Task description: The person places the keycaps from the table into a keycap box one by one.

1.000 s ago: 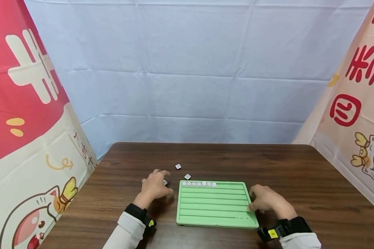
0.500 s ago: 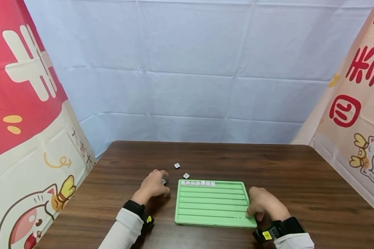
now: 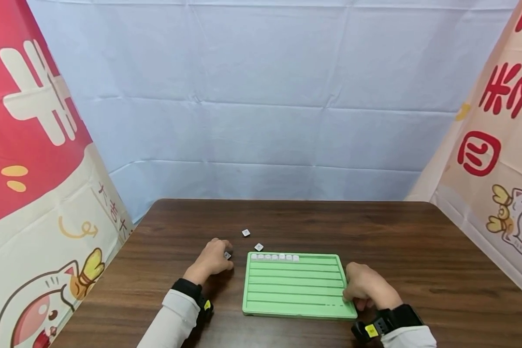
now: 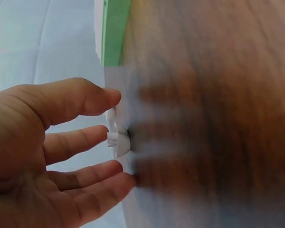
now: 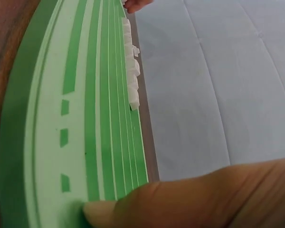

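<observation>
A green keycap tray (image 3: pixel 296 290) with ridged rows lies on the table, several white keycaps (image 3: pixel 275 257) lined up in its top row. My right hand (image 3: pixel 369 285) grips the tray's right edge, its thumb (image 5: pixel 118 209) pressing on top; the other fingers are mostly hidden. Left of the tray, my left hand (image 3: pixel 210 261) reaches round a loose white keycap (image 4: pixel 121 141) that lies stem up on the table. Thumb and fingers are spread about it, with a gap on the thumb side; whether the index fingertip touches it I cannot tell.
Two more loose keycaps lie behind the tray's left corner, one nearer keycap (image 3: pixel 258 247) and one farther keycap (image 3: pixel 245 233). The dark wooden table (image 3: pixel 330 222) ends at a pale blue cloth (image 3: pixel 261 121). Printed cloths hang on both sides.
My left hand's thumb and fingers have drawn closer round the loose keycap. My right hand has slid slightly down the tray's edge. The view has shifted a little.
</observation>
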`<state>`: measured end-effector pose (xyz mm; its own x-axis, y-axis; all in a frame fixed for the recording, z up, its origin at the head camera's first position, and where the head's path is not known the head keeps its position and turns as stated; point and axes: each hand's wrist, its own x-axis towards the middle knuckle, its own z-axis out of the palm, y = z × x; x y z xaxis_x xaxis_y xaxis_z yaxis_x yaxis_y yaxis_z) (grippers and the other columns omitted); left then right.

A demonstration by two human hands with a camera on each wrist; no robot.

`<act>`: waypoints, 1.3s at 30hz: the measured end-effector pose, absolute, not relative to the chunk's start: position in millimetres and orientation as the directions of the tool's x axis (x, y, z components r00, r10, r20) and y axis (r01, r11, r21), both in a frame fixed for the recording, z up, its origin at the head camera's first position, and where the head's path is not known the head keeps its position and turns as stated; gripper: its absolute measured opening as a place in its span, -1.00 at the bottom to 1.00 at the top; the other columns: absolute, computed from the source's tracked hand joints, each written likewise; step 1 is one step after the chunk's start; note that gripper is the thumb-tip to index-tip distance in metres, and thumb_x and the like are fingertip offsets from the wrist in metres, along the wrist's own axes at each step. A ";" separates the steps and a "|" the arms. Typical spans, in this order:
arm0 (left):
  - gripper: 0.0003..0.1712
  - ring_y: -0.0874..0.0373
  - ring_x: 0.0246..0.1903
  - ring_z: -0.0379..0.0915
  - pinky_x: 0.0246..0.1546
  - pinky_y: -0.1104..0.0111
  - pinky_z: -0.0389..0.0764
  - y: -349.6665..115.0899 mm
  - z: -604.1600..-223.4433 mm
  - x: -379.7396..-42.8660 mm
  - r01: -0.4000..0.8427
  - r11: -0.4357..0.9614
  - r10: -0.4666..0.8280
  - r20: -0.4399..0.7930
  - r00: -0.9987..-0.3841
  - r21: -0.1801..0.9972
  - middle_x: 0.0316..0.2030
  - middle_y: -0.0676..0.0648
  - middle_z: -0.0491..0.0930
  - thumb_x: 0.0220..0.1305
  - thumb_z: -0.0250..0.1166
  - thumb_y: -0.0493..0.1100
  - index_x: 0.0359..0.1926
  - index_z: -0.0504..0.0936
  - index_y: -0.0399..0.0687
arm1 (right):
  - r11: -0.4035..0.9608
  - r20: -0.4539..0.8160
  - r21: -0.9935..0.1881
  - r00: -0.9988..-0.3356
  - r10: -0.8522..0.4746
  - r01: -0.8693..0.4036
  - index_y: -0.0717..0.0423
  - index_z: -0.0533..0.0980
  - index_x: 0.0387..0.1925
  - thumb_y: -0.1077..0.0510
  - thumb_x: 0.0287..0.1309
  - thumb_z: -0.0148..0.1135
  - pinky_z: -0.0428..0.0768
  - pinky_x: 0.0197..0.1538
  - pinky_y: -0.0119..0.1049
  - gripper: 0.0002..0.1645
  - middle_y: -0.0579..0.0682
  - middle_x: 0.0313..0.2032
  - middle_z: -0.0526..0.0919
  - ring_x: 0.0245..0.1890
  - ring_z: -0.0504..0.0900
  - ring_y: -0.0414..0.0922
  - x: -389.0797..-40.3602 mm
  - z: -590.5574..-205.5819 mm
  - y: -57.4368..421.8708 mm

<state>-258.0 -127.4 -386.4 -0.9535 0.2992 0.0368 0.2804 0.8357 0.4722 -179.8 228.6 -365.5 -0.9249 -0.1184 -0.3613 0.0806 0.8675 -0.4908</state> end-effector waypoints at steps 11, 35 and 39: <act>-0.76 0.03 -0.36 0.37 -0.41 0.26 0.49 -129.4 -389.3 -260.9 0.295 0.863 0.295 0.066 -0.953 0.410 -0.33 -0.13 0.47 -0.06 0.40 -0.36 -0.28 0.64 -0.24 | 0.858 -0.346 -0.509 -0.930 -0.127 0.073 0.23 0.38 -0.56 0.43 -0.08 0.14 0.38 -0.79 -0.33 -0.87 0.12 -0.80 0.45 -0.83 0.44 -0.10 -179.5 -366.9 226.0; -0.88 0.02 -0.39 0.52 -0.42 0.25 0.58 -128.6 -388.9 -264.4 0.281 0.887 0.279 0.060 -0.958 0.366 -0.43 -0.09 0.59 -0.05 0.33 -0.45 -0.43 0.66 -0.24 | 0.881 -0.338 -0.466 -0.937 -0.090 0.084 0.24 0.41 -0.51 0.41 -0.09 0.24 0.37 -0.75 -0.34 -0.85 0.13 -0.75 0.48 -0.78 0.48 -0.06 -176.8 -368.5 220.7; -0.88 0.03 -0.39 0.53 -0.42 0.25 0.58 -127.6 -388.1 -264.0 0.281 0.888 0.279 0.059 -0.959 0.364 -0.42 -0.10 0.59 -0.06 0.33 -0.45 -0.42 0.66 -0.25 | 0.881 -0.337 -0.466 -0.937 -0.091 0.082 0.24 0.41 -0.51 0.41 -0.08 0.25 0.39 -0.75 -0.33 -0.84 0.13 -0.75 0.48 -0.78 0.47 -0.06 -176.5 -368.4 220.7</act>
